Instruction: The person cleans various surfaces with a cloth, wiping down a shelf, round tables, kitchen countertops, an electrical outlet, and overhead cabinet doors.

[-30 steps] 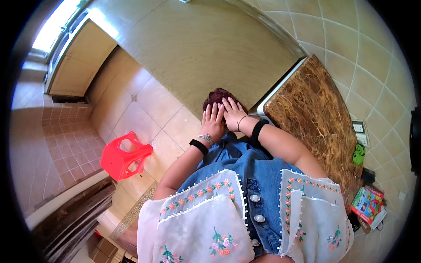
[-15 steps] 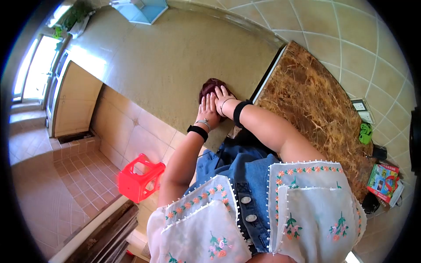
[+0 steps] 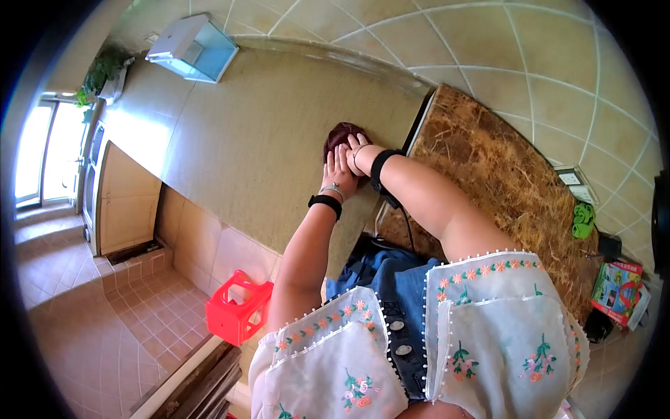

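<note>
A dark maroon cloth (image 3: 339, 137) lies bunched on the smooth greenish-brown surface (image 3: 258, 126) in front of me. My left hand (image 3: 337, 172) rests on its near side, fingers stretched forward and close together. Beside it and partly against it, my right hand (image 3: 357, 155) presses on the cloth with its fingers extended. Neither hand is visibly gripping; the palms and the underside of the cloth are hidden.
To the right is a brown marbled top (image 3: 481, 167), with a green object (image 3: 583, 220) and a colourful box (image 3: 617, 290) along its far side. A glass-sided case (image 3: 195, 49) stands at the back left. A red stool (image 3: 239, 307) is on the floor.
Both hands and the cloth have slid farther from my body, nearer the wall, with my arms reaching out more. The view has shifted, bringing the glass-sided case into sight.
</note>
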### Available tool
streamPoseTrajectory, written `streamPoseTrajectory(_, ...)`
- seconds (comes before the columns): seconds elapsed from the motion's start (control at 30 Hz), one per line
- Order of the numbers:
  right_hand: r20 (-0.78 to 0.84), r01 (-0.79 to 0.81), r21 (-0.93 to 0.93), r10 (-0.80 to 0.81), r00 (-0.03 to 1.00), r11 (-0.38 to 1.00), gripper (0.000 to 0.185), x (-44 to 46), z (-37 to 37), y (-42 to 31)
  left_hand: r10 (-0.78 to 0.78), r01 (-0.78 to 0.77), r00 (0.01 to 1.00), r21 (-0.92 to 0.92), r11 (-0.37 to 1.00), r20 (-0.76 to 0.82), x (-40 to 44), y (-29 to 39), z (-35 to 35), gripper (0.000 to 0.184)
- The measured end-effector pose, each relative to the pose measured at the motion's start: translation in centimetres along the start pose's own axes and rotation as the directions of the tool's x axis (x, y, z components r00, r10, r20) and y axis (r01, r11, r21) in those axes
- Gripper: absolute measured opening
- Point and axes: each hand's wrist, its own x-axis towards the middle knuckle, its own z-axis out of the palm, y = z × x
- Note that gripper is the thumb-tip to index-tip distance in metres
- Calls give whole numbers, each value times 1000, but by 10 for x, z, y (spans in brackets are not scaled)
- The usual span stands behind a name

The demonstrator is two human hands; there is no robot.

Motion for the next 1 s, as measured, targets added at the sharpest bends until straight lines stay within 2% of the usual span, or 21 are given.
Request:
streamPoseTrajectory(0.03, 62, -39, 102, 33, 998, 994, 83, 2, -6, 8, -7, 10, 998, -62, 998, 55, 7, 5, -6, 86)
streamPoseTrajectory(0.07, 140, -49, 93, 36, 989, 995, 84, 1, -11, 20, 17, -15, 997, -33, 999, 70, 15, 10, -12, 87)
streamPoseTrajectory(0.1, 219, -61, 94, 39, 975, 994, 85, -23, -38, 27, 19, -18, 998, -29, 999, 66, 25, 15, -14, 87)
streamPoseTrajectory(0.17, 115, -206, 264, 181, 977, 942, 60, -42, -38, 45, 31, -27, 997, -52, 998, 73, 45, 27, -17, 87)
streamPoseTrajectory(0.2, 158, -255, 268, 219, 963, 929, 64, -53, -52, 50, 91, -91, 995, 5, 996, 33, 58, 28, -6, 87)
streamPoseTrajectory(0.23, 177, -330, 408, 281, 943, 851, 66, -72, -65, 55, 92, -93, 994, 18, 995, 63, 66, 35, -10, 86)
streamPoseTrajectory(0.33, 157, -401, 490, 374, 914, 774, 67, -84, -61, 67, 141, -140, 990, -27, 990, 8, 80, 49, -24, 88)
streamPoseTrajectory(0.4, 152, -422, 492, 402, 903, 762, 67, -78, -57, 68, 129, -116, 989, -173, 978, 69, 73, 61, -52, 90)
streamPoseTrajectory(0.47, 187, -467, 508, 436, 880, 724, 68, -82, -63, 65, 142, -136, 989, -135, 981, 37, 79, 53, -37, 95)
streamPoseTrajectory(0.5, 154, -478, 482, 466, 871, 734, 76, -63, -42, 65, 142, -137, 989, -100, 985, 45, 78, 50, -33, 98)
streamPoseTrajectory(0.53, 171, -474, 478, 451, 876, 739, 77, -67, -45, 65, 104, -89, 985, -108, 990, 141, 72, 59, -50, 98)
streamPoseTrajectory(0.57, 189, -469, 475, 435, 880, 744, 78, -71, -48, 63, 107, -104, 982, -27, 994, 158, 68, 58, -47, 97)
streamPoseTrajectory(0.63, 199, -471, 486, 432, 880, 736, 80, -71, -47, 57, 109, -104, 984, -45, 994, 141, 62, 54, -40, 97)
streamPoseTrajectory(0.73, 260, -501, 399, 429, 865, 768, 80, -75, -48, 37, 107, -93, 979, -89, 992, 173, 42, 49, -35, 93)
streamPoseTrajectory(0.8, 305, -504, 362, 411, 859, 784, 79, -82, -49, 16, 105, -94, 981, -73, 993, 165, 20, 44, -30, 89)
streamPoseTrajectory(0.83, 325, -501, 262, 414, 851, 825, 76, -81, -47, 3, 110, -103, 981, -51, 993, 157, 9, 40, -28, 86)
streamPoseTrajectory(0.9, 329, -479, 187, 405, 853, 858, 77, -86, -45, -23, 106, -106, 982, -12, 994, 153, -19, 30, -21, 81)
streamPoseTrajectory(0.93, 298, -469, 235, 396, 868, 851, 79, -82, -36, -37, 114, -116, 986, 6, 993, 119, -32, 25, -15, 81)
streamPoseTrajectory(1.0, 326, -482, 197, 407, 853, 854, 84, -84, -31, -65, 139, -139, 987, 2, 990, 75, -61, 11, -8, 81)
